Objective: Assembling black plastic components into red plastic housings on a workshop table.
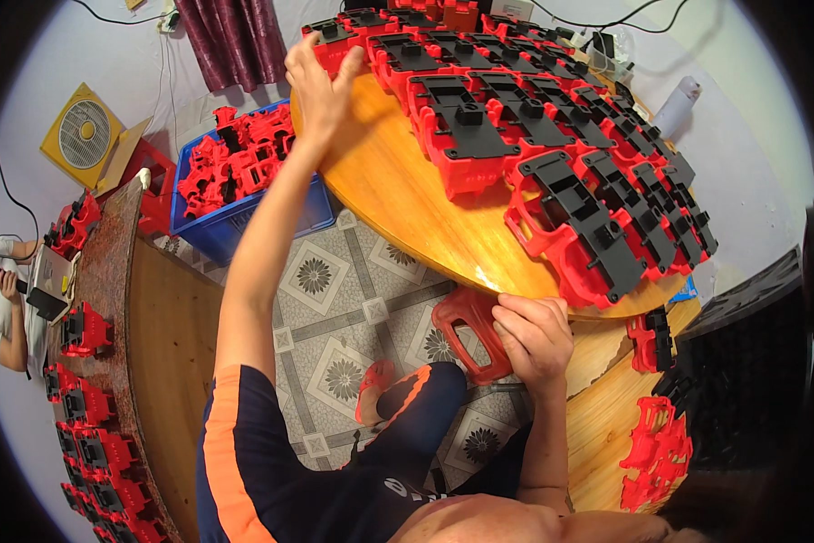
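Note:
My left hand (321,95) reaches to the far left end of the round wooden table (380,154). Its thumb and fingers are spread beside a red plastic housing with a black top plate (336,41), and the fingertips seem to touch it. At the table's near rim my right hand (534,339) is closed, fingers curled over the edge, close to another red-and-black housing (579,231). Rows of similar housings (466,118) cover the far and right parts of the tabletop.
A blue crate (244,217) full of red parts stands left of the table. Below is a red stool (479,339). More housings line a second table (176,353) at left, where another person (4,312) sits. Loose red parts (656,452) lie on a wooden surface at right.

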{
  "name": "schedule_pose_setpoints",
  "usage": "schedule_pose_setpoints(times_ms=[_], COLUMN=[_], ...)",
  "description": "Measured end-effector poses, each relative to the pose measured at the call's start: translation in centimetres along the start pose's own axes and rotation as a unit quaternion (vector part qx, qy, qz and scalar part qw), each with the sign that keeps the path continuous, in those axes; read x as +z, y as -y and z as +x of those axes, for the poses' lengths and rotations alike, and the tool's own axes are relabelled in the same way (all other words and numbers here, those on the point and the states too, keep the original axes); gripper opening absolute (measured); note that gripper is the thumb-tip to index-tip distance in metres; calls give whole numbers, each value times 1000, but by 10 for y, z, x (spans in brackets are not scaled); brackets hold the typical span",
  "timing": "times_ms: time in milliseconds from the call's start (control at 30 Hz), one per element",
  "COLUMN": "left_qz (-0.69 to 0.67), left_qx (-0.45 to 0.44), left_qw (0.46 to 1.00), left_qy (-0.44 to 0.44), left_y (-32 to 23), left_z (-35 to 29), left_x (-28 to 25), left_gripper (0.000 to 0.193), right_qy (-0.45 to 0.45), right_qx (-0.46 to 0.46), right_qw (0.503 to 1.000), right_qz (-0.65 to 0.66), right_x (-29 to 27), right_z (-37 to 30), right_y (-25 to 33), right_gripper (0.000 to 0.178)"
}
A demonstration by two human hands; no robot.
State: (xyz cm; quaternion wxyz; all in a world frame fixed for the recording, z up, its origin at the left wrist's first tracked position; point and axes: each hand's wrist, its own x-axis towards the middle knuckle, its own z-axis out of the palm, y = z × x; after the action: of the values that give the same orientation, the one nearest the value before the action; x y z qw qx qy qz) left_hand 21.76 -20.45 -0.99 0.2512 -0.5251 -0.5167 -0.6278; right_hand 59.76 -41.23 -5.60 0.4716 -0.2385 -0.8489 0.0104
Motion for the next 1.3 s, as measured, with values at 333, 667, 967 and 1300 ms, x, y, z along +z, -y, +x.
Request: schedule_pose_setpoints(times_ms=[333, 667, 967, 1300], left_qz=[-140, -97, -45, -177], left_qx=[23, 38, 40, 87], left_qw=[957, 975, 975, 969], left_qy=[253, 194, 212, 151], left_y=[-160, -165, -21, -260], left_z=[-69, -73, -15, -119], left_x=[-76, -102, -82, -83], left_gripper=[80, 77, 76, 93], right_qy=[-11, -21, -41, -56], right_qx=[-10, -8, -6, 104], right_qw=[1000, 1000, 997, 990], right_qz=[24, 10, 67, 76], right_x=[10, 3, 0, -32], right_z=[0, -1, -7, -83], right_y=[5, 7, 16, 70], right_gripper=[26, 24, 25, 24])
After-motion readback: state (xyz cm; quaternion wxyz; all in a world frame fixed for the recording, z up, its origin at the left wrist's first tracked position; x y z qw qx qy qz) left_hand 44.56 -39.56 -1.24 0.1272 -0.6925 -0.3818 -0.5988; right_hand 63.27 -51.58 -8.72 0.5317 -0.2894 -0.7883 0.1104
